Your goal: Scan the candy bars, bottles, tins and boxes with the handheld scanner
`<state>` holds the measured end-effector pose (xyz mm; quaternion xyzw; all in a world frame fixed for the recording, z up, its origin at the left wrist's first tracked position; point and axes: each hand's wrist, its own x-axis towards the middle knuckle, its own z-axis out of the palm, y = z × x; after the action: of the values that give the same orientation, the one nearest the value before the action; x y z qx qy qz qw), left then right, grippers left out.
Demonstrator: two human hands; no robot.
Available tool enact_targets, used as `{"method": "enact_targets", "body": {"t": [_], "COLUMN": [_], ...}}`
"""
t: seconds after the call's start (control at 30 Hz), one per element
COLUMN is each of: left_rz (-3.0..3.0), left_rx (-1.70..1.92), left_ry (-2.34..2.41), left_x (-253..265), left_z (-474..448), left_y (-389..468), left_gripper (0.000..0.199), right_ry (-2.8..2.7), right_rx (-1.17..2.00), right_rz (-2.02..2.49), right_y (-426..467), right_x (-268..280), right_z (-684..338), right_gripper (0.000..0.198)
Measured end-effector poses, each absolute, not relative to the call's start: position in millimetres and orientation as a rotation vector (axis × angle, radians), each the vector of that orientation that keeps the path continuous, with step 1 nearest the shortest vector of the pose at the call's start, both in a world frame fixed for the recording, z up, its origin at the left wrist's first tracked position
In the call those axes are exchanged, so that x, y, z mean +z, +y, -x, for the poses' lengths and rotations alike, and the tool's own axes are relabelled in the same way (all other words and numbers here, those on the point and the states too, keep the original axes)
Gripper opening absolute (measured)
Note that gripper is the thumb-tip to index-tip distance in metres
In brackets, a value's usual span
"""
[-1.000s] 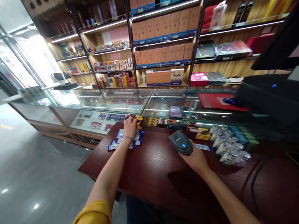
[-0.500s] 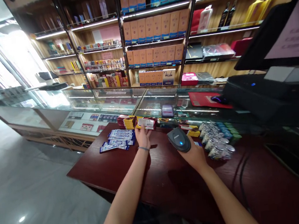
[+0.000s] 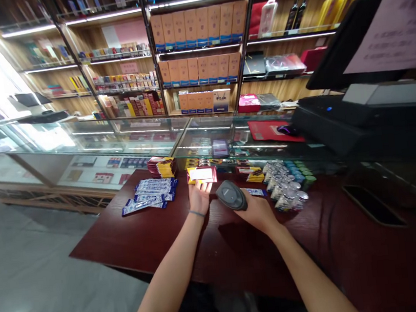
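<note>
My left hand point(image 3: 199, 198) holds up a red and yellow snack packet point(image 3: 201, 175), its lit pale label facing me. In my right hand point(image 3: 259, 212) is a dark barcode scanner point(image 3: 231, 195), its head pointing toward the packet but apart from it. Left of the packet stands a stack of red and yellow packets point(image 3: 162, 167). Several blue and white stick packs point(image 3: 152, 193) lie in a pile before that stack. Another small group of red and yellow packets point(image 3: 252, 173) sits beyond the scanner, and a blue stick pack point(image 3: 256, 191) is partly visible behind my right hand.
Several silver-topped containers point(image 3: 284, 188) stand in rows on the dark red table point(image 3: 135, 236). A phone-like dark slab point(image 3: 374, 203) lies at right, below a black monitor point(image 3: 358, 38). Beyond is a glass display counter point(image 3: 135, 133); a red mat point(image 3: 268, 130) rests on it.
The packet in my left hand has turned and its label is now brightly lit. The scanner has come closer to it, and its blue light no longer shows. The view has shifted right.
</note>
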<state>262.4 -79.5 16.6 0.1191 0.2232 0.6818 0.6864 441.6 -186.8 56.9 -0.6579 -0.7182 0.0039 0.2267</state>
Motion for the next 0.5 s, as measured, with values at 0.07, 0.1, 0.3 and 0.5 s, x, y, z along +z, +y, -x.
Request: {"method": "enact_targets", "body": {"t": [0.07,0.1,0.3,0.5], "left_rz": [-0.291,-0.301,-0.398,-0.584], "left_rx": [1.53,1.529,1.515,1.483], "left_ry": [0.468,0.468,0.558,0.636], "left_x": [16.3,16.0,11.7,12.3], "left_z": [-262.3,-262.1,-260.6,-259.7], "left_y": [-79.5,-79.3,-77.0,-79.2], "left_gripper": [0.021,0.02,0.021,0.034], "right_ry": [-1.991,-1.989,-1.899,-1.629], "right_rx": [0.066,0.083,0.106,0.134], "right_rz": [1.829,1.837,1.77,1.749], "right_y": [-186.9,-186.8,-186.5,-182.8], "right_x": [58.4,58.7,55.3,51.9], "right_z": [-441.6,-441.8,-445.4,-455.4], "right_gripper": [0.044,0.045,0.042,0.045]}}
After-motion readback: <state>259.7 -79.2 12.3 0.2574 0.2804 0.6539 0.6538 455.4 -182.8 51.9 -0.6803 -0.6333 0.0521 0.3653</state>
